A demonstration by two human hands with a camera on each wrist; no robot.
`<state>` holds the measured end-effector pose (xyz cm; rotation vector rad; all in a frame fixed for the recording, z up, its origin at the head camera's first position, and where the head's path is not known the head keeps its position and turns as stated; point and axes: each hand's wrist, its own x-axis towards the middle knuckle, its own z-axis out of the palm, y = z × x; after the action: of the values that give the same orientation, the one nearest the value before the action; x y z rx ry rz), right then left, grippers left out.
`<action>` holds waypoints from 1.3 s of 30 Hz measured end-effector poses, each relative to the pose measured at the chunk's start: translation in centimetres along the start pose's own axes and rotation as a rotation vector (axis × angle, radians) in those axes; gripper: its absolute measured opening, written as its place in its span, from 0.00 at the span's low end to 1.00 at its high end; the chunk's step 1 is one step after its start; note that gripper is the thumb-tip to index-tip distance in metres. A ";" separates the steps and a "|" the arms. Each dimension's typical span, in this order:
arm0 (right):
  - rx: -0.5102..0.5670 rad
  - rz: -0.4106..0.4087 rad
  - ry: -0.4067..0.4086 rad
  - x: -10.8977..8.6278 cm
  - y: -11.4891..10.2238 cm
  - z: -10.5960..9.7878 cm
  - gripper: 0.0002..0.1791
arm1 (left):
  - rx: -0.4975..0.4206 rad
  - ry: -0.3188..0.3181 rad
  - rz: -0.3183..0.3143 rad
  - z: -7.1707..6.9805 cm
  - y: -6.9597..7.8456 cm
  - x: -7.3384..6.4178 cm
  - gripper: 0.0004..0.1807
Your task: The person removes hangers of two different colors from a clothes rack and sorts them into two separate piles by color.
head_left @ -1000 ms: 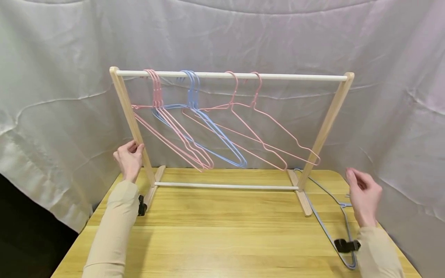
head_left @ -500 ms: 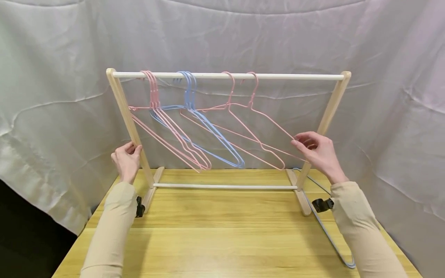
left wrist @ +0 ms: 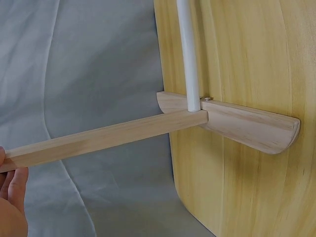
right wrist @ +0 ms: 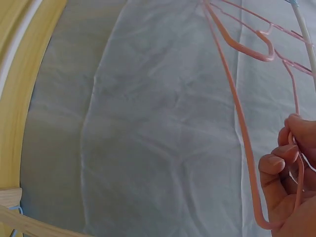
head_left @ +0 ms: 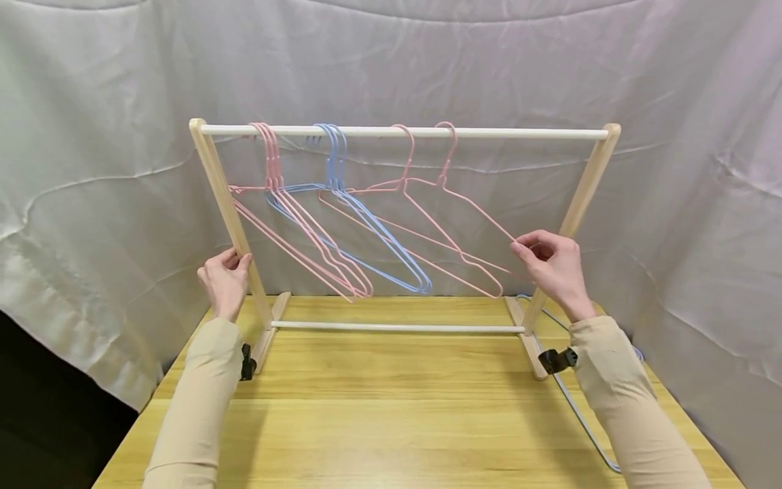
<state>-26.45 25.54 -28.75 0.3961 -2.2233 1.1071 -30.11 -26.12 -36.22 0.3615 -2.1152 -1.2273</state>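
Observation:
A white-barred wooden rack (head_left: 509, 133) stands on the table with pink and blue wire hangers on its top bar. My left hand (head_left: 225, 282) grips its left post (head_left: 221, 193) between thumb and fingers about halfway up. In the left wrist view, part of that hand (left wrist: 14, 202) shows at the post's end. My right hand (head_left: 556, 268) pinches the right end of the rightmost pink hanger (head_left: 453, 144), whose hook is at the bar. The right wrist view shows thumb and fingertips around the hanger's wire (right wrist: 242, 118); the gripped corner is partly hidden.
Another pink hanger (head_left: 408, 163) hangs just left. Beyond it are blue hangers (head_left: 336, 156) and a bunch of pink hangers (head_left: 273, 156). Blue hangers (head_left: 580, 419) lie on the table at right, partly under my right forearm. A grey curtain (head_left: 391, 68) closes off the back.
My right hand has moved left from beside the right post and taken hold of the rightmost pink hanger's end. The left hand stays on the left post.

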 end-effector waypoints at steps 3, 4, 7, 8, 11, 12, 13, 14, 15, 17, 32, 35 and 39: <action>0.027 0.002 0.034 -0.1 0.2 -0.1 0.05 | -0.005 0.002 0.003 0.0 0.1 0.0 0.18; 0.035 0.004 0.042 -0.1 0.2 -0.2 0.05 | -0.007 0.004 0.007 -0.1 0.1 0.0 0.18; 0.047 0.011 0.070 -0.3 0.3 -0.3 0.05 | -0.008 0.006 0.008 -0.1 0.2 0.0 0.18; 0.050 0.012 0.079 -0.3 0.2 -0.3 0.05 | -0.010 0.005 0.006 -0.1 0.1 0.0 0.18; 0.066 0.009 0.113 -0.5 0.1 -0.4 0.05 | -0.004 0.001 0.000 -0.1 0.1 0.1 0.18; 0.077 0.008 0.123 -0.5 0.1 -0.5 0.05 | -0.003 -0.001 -0.002 -0.1 0.1 0.1 0.18; 0.088 0.007 0.135 -0.5 0.1 -0.5 0.05 | -0.002 -0.002 -0.004 -0.1 0.1 0.1 0.18; 0.100 0.004 0.144 -0.5 0.0 -0.5 0.05 | -0.001 -0.002 -0.006 0.0 0.1 0.1 0.19; 0.113 0.002 0.155 -0.5 0.0 -0.6 0.05 | 0.001 -0.002 -0.007 0.0 0.1 0.1 0.19; 0.136 -0.001 0.172 -0.5 0.0 -0.6 0.06 | 0.004 -0.003 -0.008 0.0 0.0 0.1 0.19; 0.230 0.017 0.268 -2.8 1.9 -1.1 0.06 | 0.007 0.000 0.002 0.0 0.1 -0.2 0.18; 0.227 0.002 0.274 -3.4 2.6 -1.1 0.07 | 0.008 -0.003 0.002 -0.1 0.2 -0.2 0.18; 0.222 0.000 0.284 -4.3 3.5 -1.0 0.06 | 0.009 -0.007 -0.006 -0.1 0.1 -0.1 0.18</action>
<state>-24.58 28.40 -33.21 0.3085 -1.8617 1.3275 -29.99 -26.07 -36.19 0.3689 -2.1273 -1.2246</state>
